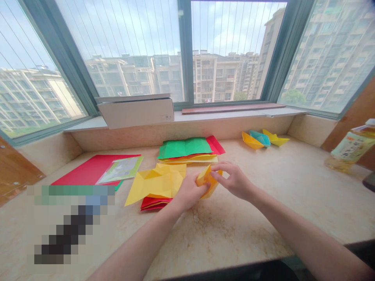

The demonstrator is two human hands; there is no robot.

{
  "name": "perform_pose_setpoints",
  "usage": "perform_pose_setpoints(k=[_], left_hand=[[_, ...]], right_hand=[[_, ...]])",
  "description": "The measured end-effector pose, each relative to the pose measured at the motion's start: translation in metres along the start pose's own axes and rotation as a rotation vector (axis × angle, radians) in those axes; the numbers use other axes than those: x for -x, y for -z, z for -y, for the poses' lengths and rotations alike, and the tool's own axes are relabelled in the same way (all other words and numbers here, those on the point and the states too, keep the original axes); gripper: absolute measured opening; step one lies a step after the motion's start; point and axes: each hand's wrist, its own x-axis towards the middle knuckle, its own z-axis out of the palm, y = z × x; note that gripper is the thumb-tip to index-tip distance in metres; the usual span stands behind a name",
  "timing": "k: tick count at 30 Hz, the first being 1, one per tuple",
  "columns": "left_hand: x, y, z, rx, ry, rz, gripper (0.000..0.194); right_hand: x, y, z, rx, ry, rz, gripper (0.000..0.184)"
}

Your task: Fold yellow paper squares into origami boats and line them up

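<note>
My left hand (pixel 190 190) grips a piece of folded orange-yellow paper (pixel 216 186), thumb in front, just above the counter. At the paper's upper right edge, the bent thumb and fingers of my right hand (pixel 234 178) pinch it. Part of the paper is hidden by my fingers. Left of my hands lie creased yellow sheets (pixel 159 179), overlapping some folded red paper (pixel 152 203). Behind them rests a stack with a creased green sheet (pixel 186 147) on top and a red sheet (pixel 215 145) sticking out at its right.
Orange (pixel 252 141), blue (pixel 260 138) and yellow (pixel 275 138) paper boats stand at the back right. A drink bottle (pixel 351 146) is far right. Red paper (pixel 88 168) and a clear packet (pixel 121 169) lie left. A white box (pixel 137 112) sits on the window ledge (pixel 222 118). One area is pixelated.
</note>
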Motion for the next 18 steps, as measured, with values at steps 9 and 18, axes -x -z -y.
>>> perform_pose_setpoints(k=[9, 18], left_hand=[[0.0000, 0.0005, -0.0027, 0.058, -0.041, -0.047, 0.033], [-0.0012, 0.0007, 0.0021, 0.112, 0.025, -0.053, 0.037]], right_hand=[[0.0025, -0.0022, 0.0008, -0.113, -0.080, 0.089, 0.015], [0.0018, 0.0029, 0.0065, -0.173, -0.089, 0.166, 0.018]])
